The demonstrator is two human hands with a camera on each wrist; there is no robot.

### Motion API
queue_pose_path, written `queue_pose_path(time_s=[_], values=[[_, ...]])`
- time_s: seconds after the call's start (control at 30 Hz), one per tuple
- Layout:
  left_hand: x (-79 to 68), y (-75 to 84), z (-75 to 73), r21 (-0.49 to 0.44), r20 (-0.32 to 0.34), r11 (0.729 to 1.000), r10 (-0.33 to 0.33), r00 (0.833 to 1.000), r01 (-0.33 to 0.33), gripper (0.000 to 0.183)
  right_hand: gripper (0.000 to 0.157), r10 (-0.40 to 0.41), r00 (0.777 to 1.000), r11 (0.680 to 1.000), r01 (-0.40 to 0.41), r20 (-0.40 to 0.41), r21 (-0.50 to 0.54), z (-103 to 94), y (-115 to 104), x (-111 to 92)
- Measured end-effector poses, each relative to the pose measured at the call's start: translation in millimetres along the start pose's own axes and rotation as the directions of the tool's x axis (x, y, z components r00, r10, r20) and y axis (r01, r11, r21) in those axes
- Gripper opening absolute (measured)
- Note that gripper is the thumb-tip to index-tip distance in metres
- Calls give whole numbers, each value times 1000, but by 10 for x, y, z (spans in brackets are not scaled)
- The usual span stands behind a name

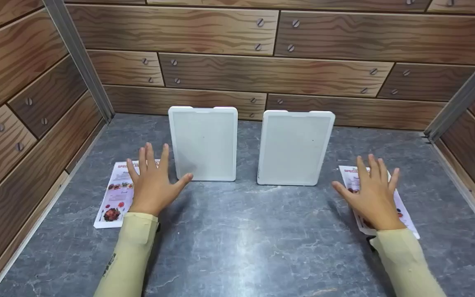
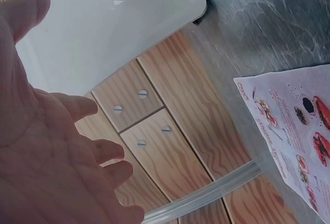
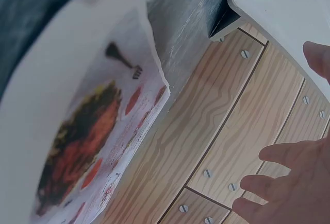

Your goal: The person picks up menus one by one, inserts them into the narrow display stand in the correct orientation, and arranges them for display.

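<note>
My left hand [image 1: 153,187] is held with its fingers spread above the table, partly in front of a printed menu sheet [image 1: 111,206]. Nothing is in that hand. To its right stands a white upright panel [image 1: 204,144], like a menu holder or stand. A second white panel [image 1: 295,148] stands beside it, a gap between them. My right hand [image 1: 371,202], fingers also spread and holding nothing, hovers over another printed menu sheet [image 1: 402,214] and hides its middle. In the left wrist view the palm [image 2: 46,152] faces the left panel; the right wrist view shows the other sheet [image 3: 87,147] close up.
A grey marbled tabletop [image 1: 237,231] lies under everything. Wood-patterned walls [image 1: 221,33] close it in at the back and on both sides, with grey metal posts [image 1: 83,62] at the corners.
</note>
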State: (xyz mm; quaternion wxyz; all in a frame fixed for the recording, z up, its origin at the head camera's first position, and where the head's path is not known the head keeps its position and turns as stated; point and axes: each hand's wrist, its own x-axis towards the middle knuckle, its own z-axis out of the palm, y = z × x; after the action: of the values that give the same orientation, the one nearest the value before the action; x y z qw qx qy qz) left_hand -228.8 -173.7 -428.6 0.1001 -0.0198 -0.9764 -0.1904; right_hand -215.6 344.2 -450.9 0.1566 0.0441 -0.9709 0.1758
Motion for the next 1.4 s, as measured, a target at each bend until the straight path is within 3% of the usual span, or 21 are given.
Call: queue_pose_path(time_s=[1.4], values=[[-11, 40, -9, -40, 42, 999, 0, 999, 2, 101, 98, -13, 1000, 1000, 13, 3, 15, 25, -33, 0]])
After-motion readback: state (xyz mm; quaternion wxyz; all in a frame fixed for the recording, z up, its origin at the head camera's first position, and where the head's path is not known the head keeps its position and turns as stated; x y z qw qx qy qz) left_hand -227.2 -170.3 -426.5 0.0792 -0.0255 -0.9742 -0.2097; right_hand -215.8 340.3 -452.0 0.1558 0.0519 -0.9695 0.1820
